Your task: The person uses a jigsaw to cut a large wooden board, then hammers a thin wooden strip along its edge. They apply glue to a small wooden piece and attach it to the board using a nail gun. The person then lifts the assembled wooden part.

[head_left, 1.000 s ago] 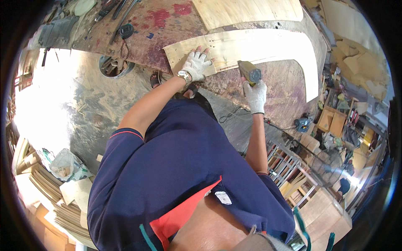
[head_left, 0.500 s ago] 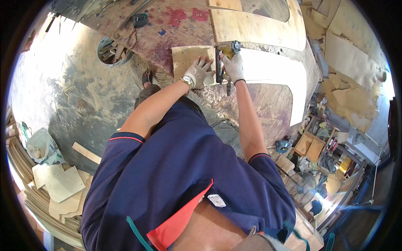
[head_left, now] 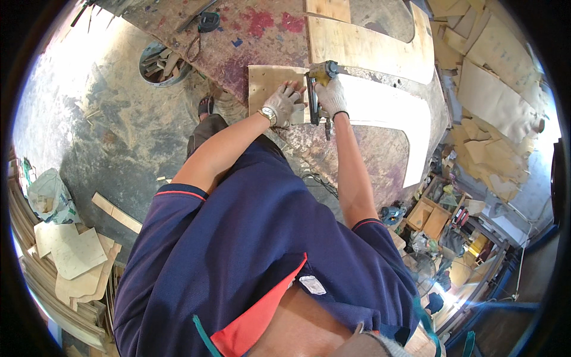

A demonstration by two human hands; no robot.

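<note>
My right hand (head_left: pixel 331 95), in a pale work glove, is wrapped round the handle of a yellow and black air nail gun (head_left: pixel 322 72). The gun stands over the seam where a small plywood piece (head_left: pixel 262 80) meets a long curved panel, bright white in the light (head_left: pixel 380 102). My left hand (head_left: pixel 284 102), gloved and with a watch at the wrist, lies on the plywood piece just left of the gun, fingers spread. Whether the gun's nose touches the wood cannot be made out. Small dark dots mark the plywood's left part.
Beyond lies another curved plywood panel (head_left: pixel 372 44) on the stained worktable (head_left: pixel 238 53). A tape measure (head_left: pixel 209 22) sits at the far left of the table. A bucket of offcuts (head_left: pixel 162 64) stands on the floor. Stacked wood strips, a wooden box (head_left: pixel 429 217) and tools flank me.
The whole view has turned slightly. My left hand stays on the plywood piece, and the nail gun in my right hand remains at nearly the same place by the seam.
</note>
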